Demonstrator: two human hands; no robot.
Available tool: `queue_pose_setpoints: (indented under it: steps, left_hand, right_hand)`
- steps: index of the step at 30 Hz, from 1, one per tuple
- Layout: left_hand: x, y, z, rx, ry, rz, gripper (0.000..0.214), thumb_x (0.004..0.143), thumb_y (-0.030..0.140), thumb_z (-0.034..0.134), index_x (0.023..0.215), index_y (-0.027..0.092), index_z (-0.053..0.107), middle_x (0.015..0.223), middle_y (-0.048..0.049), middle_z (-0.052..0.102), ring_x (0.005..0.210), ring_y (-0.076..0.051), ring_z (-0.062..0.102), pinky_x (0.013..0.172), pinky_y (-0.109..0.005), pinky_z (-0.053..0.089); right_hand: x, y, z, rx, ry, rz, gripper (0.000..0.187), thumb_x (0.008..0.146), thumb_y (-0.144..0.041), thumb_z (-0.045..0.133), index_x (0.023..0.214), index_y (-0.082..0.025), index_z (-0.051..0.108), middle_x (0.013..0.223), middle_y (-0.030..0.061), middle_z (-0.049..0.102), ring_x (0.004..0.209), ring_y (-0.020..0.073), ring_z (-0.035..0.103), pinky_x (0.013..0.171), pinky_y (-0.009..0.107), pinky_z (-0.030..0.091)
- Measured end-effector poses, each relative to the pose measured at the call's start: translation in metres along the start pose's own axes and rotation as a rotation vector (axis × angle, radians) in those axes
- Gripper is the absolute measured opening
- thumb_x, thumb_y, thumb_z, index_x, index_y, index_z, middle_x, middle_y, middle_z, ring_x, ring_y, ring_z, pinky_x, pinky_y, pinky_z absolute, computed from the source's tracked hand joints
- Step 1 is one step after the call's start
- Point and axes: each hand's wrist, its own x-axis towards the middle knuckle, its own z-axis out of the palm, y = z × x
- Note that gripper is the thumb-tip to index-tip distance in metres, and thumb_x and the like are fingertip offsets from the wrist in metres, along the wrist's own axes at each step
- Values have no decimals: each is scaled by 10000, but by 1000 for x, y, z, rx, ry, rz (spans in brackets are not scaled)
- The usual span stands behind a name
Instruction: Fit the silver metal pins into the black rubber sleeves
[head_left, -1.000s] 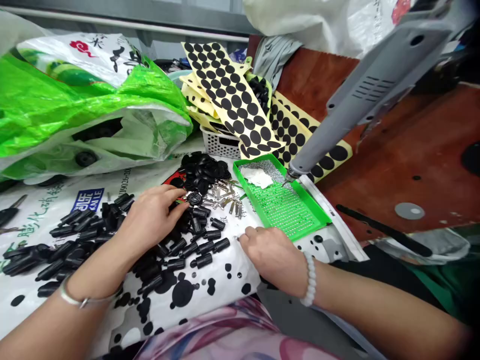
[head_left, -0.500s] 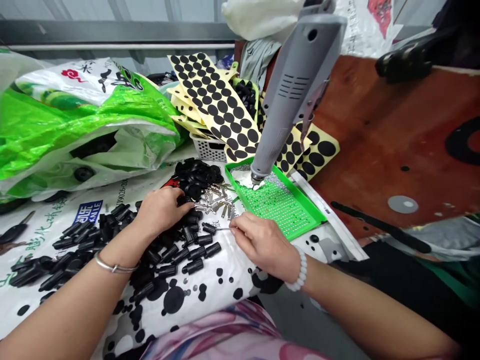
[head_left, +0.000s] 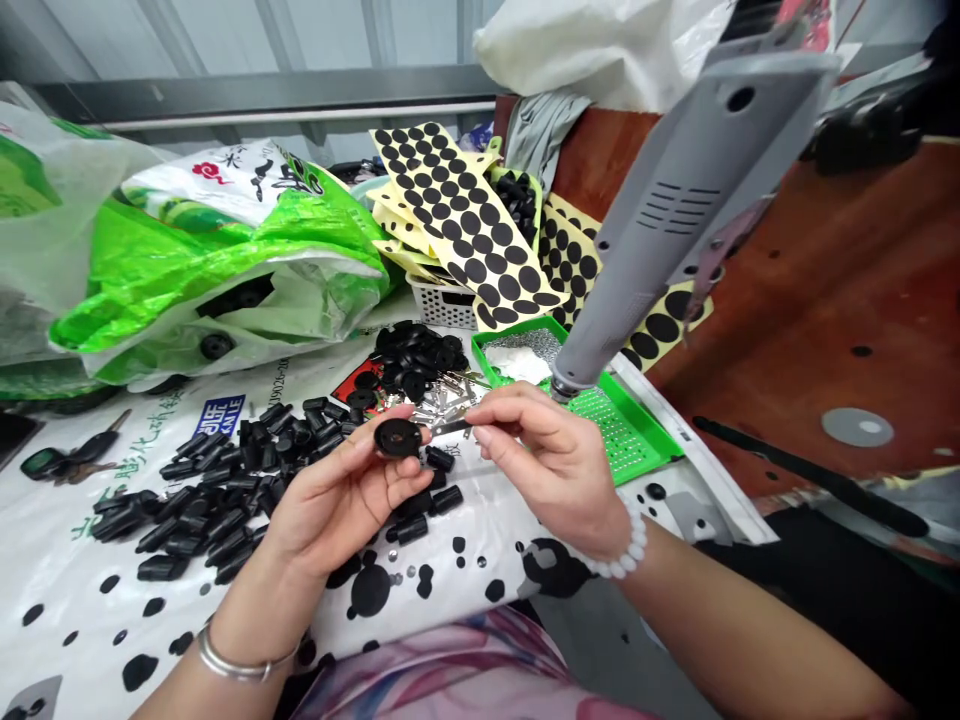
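My left hand is closed on a round black plastic disc, held up between thumb and fingers with its flat face toward me. In my right hand, thumb and fingertips pinch a thin metal strip whose end meets the right edge of the disc. Whether it sits inside the disc I cannot tell. Behind my hands lie a heap of similar black discs and scattered small metal strips. Black cylindrical caps spread over the table to the left, with a few just below the held parts.
A grey electric screwdriver hangs over a green tray of small screws. Sheets of black round stickers lean over a white basket. Green plastic bags fill the back left; keys lie at far left.
My left hand has come away from the pile, lifting a black disc. My right hand has brought the metal strip up against it. The view has shifted slightly left.
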Motion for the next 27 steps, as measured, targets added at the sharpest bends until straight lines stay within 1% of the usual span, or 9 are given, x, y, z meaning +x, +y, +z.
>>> queue_pose_setpoints:
  steps: [4,7,10,13,16,19,21,24,27]
  left_hand:
    - [-7,-5,-5,-30,-6,19,294,806,214,598,1081,123,646,878,-75,729,744,-156,678,820,-345,552]
    - [-10,-8,-10,-2,-3,17,286,817,219,590,1080,123,646,928,-93,722,753,-157,674,822,-348,550]
    - [-11,-10,-13,22,-1,8,285,821,227,584,1081,125,644,973,-94,713,757,-156,668,812,-340,552]
    - [-12,-11,-12,46,-2,18,274,814,235,594,1064,139,652,915,-68,720,749,-150,663,802,-321,550]
    - [-13,-11,-11,92,-4,35,284,806,245,605,1070,148,650,850,-57,721,749,-148,660,819,-316,535]
    - [-15,-10,-11,156,17,45,297,807,257,609,1087,164,640,826,-50,719,752,-150,662,830,-317,523]
    - [-17,-11,-11,198,35,45,300,801,269,620,1085,175,641,823,-48,716,750,-150,663,812,-304,526]
    - [-17,-14,-10,236,40,43,273,775,280,653,1031,184,665,828,-46,713,718,-141,659,767,-285,538]
    - [-18,-16,-9,212,45,43,238,769,279,662,985,182,681,817,-37,714,694,-125,653,746,-265,543]
  right_hand:
    - [0,-1,7,-48,-19,-136,170,810,-51,530,915,-137,633,846,60,611,811,142,589,715,291,506]
    - [-1,0,14,-63,-24,-222,203,808,-41,525,970,-131,608,863,72,618,828,150,591,719,295,515]
    - [-1,1,19,-86,-67,-282,192,813,-45,516,969,-118,602,873,88,620,824,154,591,713,294,525]
    - [-2,0,21,-154,-125,-331,190,825,-43,487,967,-93,603,891,113,615,830,155,590,714,289,533]
    - [-3,-3,21,-274,-166,-386,200,825,-36,476,972,-90,600,915,129,619,836,166,597,710,294,539]
    - [-3,-6,21,-353,-199,-445,173,826,-39,484,940,-66,611,884,148,633,806,180,609,687,296,542]
    - [-3,-6,24,-366,-231,-466,167,845,-60,468,920,-72,617,853,140,638,793,180,610,670,294,543]
    - [-4,-6,28,-342,-286,-476,187,865,-82,441,894,-103,624,833,117,635,807,178,606,670,296,540]
    - [-5,-5,32,-213,-316,-383,181,852,-81,463,905,-99,635,864,120,618,823,162,601,693,277,535]
